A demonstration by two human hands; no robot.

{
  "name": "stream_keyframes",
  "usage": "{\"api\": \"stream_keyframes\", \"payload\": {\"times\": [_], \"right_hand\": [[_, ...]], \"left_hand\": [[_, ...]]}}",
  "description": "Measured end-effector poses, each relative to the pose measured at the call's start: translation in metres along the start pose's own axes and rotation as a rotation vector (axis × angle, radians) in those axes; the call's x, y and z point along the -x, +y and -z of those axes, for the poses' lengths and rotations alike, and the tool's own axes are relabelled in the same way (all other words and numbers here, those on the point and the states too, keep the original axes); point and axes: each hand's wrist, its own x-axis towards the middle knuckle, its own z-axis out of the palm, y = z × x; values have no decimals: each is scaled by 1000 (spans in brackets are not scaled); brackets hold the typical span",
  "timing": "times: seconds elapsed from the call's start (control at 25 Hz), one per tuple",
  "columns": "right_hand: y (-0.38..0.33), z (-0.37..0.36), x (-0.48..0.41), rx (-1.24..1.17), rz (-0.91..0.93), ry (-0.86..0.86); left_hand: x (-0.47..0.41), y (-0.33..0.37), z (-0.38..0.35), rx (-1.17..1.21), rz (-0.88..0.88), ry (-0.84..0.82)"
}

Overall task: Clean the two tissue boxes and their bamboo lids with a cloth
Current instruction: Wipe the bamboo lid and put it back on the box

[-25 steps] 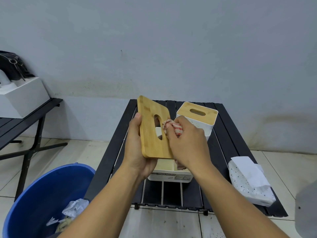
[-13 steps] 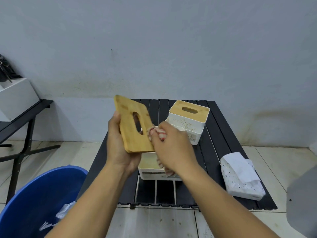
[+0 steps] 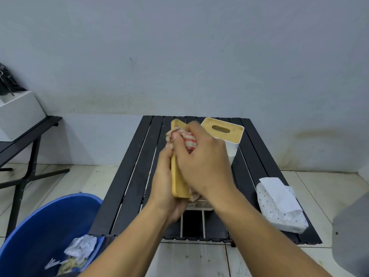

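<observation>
Table (image 3: 127, 176), black-slatted, under tissue box (image 3: 232, 150); pale wall (image 3: 179, 56) behind.

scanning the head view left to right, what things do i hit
blue tub → bamboo lid, held by the left hand with the right hand pressing the cloth on it → lidded tissue box → tissue pack

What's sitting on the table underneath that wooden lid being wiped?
Only the near edge of a white box shows on the black table below the bamboo lid. The left hand and right hand cover the rest, so its inside is hidden.
</observation>
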Motion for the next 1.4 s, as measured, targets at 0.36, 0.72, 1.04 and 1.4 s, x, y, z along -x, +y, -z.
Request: {"api": "stream_keyframes", "payload": {"times": [0.36, 0.72, 1.04, 1.4], "right_hand": [[64, 24, -28, 195, -273, 6], [-23, -7, 16, 22, 41, -138], [26, -12, 4, 197, -85, -44], [21, 10, -15, -639, -282, -373]], "left_hand": [[8, -13, -6, -57, 71, -54], [-9, 26, 10, 39, -141, 32], [-12, 39, 22, 70, -164, -38], [-24, 29, 18, -262, -307, 138]]}}
